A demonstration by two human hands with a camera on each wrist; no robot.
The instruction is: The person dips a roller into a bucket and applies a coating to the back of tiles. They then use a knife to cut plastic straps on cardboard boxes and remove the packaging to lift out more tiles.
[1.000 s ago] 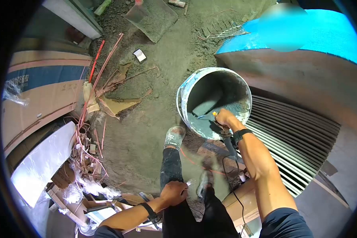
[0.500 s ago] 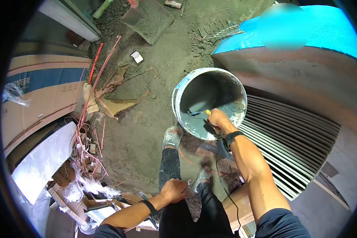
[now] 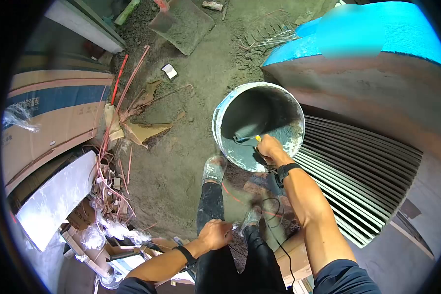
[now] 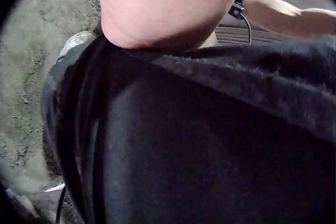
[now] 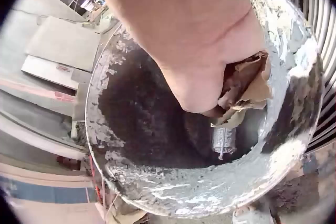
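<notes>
My right hand (image 3: 270, 148) reaches into a mortar-smeared white bucket (image 3: 219, 117) and grips a tool handle with a yellow part (image 3: 258, 138) showing at the fingers. The tool's thin far end lies deeper inside, partly in shadow. In the right wrist view, torn brown paper or card (image 5: 252, 85) sticks out beside my right hand (image 5: 199, 50), above a grey cylindrical piece (image 5: 224, 140); the palm side is hidden. My left hand (image 3: 214, 236) rests on the dark trousers (image 3: 210, 208) over my leg, fingers loosely curled. The left wrist view shows only its heel on the cloth.
Ribbed metal slats (image 3: 362, 181) lie right of the bucket, below a curved blue-topped piece (image 3: 402, 29). A black cable (image 3: 281, 245) runs near my feet. Left are a large carton (image 3: 59, 110), pink tubing and scraps; a mortar-covered shovel (image 3: 183, 27) lies at the top.
In the head view, the bucket and my right hand sit slightly farther left than at first. The right hand and tool have shifted a little within the bucket. My left hand remains on the leg.
</notes>
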